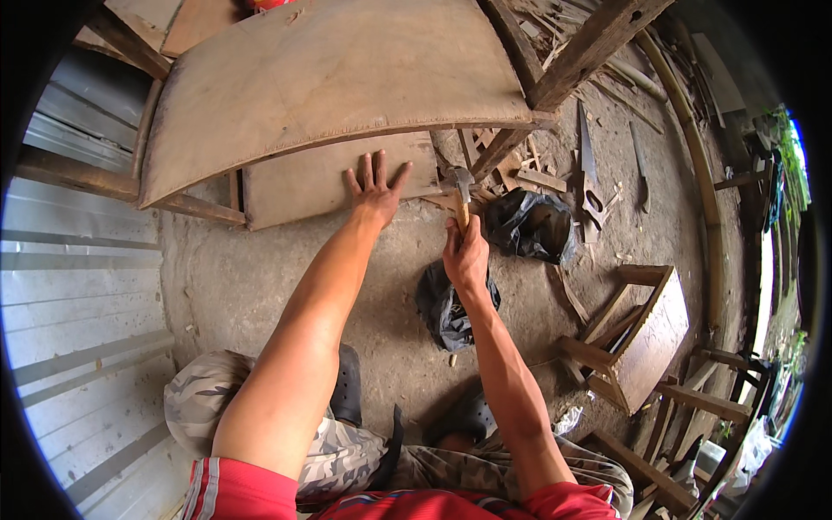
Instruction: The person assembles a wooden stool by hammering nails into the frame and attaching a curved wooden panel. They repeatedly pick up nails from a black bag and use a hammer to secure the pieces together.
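My left hand [378, 191] lies flat with fingers spread on the lower plywood panel [295, 186], holding nothing. In my right hand [468, 256] is a hammer [461, 182], gripped by its wooden handle. Its metal head is up by the right end of that panel; whether it touches the wood I cannot tell. Above and beyond both hands stretches a larger plywood board [347, 78], set in a frame of wooden posts [598, 48]. Below and beside my right hand sit two black plastic bags [530, 224], [446, 308] with open tops.
A handsaw [589, 169] and a long knife [640, 165] lie on the dirt floor at right, among wood scraps. A small wooden stool [646, 347] rests on its side nearer me. Corrugated metal sheeting [78, 295] walls the left. A bamboo pole [706, 191] runs along the right.
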`<state>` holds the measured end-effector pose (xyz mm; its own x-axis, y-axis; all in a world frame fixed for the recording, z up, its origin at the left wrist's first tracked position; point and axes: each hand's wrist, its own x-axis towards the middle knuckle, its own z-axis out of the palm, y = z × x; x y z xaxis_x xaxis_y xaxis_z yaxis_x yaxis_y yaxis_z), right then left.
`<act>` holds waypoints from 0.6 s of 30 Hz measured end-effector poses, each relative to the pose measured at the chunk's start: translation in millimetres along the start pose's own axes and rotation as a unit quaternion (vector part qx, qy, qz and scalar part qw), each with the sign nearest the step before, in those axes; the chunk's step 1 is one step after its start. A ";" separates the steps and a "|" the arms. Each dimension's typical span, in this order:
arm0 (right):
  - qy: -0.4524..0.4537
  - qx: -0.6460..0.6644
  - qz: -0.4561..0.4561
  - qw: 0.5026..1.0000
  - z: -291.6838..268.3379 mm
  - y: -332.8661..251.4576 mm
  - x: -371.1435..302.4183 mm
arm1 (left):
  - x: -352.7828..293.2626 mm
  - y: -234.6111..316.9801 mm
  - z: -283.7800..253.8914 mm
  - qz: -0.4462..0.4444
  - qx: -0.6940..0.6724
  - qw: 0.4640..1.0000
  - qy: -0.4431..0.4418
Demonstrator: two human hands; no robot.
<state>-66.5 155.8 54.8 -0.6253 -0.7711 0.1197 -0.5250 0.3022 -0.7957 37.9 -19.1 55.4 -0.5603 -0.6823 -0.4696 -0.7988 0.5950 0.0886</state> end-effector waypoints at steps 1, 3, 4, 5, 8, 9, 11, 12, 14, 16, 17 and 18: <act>0.012 0.007 -0.015 1.000 0.2 0.7 1.3 | 0.0 0.8 0.4 0.003 -0.003 1.000 0.006; -0.017 -0.029 0.019 0.999 4.3 5.4 3.1 | 0.9 3.1 0.6 0.007 -0.001 1.000 0.003; -0.042 -0.055 0.044 0.997 5.1 6.9 5.0 | 1.1 4.7 -1.8 0.009 0.006 1.000 -0.006; -0.068 -0.081 0.069 0.992 5.0 8.6 6.4 | 0.8 6.6 -4.0 0.010 0.012 1.000 -0.014; -0.019 -0.005 0.017 1.000 2.7 6.2 5.8 | -3.3 3.9 -4.8 0.007 -0.001 1.000 -0.021; 0.000 0.018 -0.011 1.000 2.9 3.8 5.6 | -2.0 0.9 -4.4 0.008 -0.009 1.000 -0.006; -0.002 0.012 -0.002 1.000 4.0 -2.3 3.9 | -2.5 0.5 -0.2 0.015 -0.026 0.999 0.019; -0.015 0.001 0.015 1.000 8.2 0.1 1.4 | -2.0 -0.2 1.2 0.010 -0.016 1.000 0.004; -0.027 -0.015 0.033 0.999 6.2 8.4 -0.4 | -7.5 9.4 -12.9 0.009 0.004 1.000 -0.027; -0.034 -0.016 0.026 0.999 3.2 9.2 -0.7 | -8.3 8.3 -8.2 0.011 0.007 1.000 -0.022; -0.040 -0.014 0.020 0.999 4.1 4.7 -0.6 | -9.0 4.0 -4.8 0.009 0.008 1.000 -0.019; -0.045 -0.013 0.020 0.999 1.9 0.5 -6.0 | -7.6 0.2 -0.1 0.009 0.007 1.000 -0.007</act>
<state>-61.9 159.5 52.5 -0.5924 -0.8049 0.0329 -0.5154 0.3474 -0.7834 42.0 -13.8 59.1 -0.5723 -0.6653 -0.4794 -0.7851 0.6133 0.0861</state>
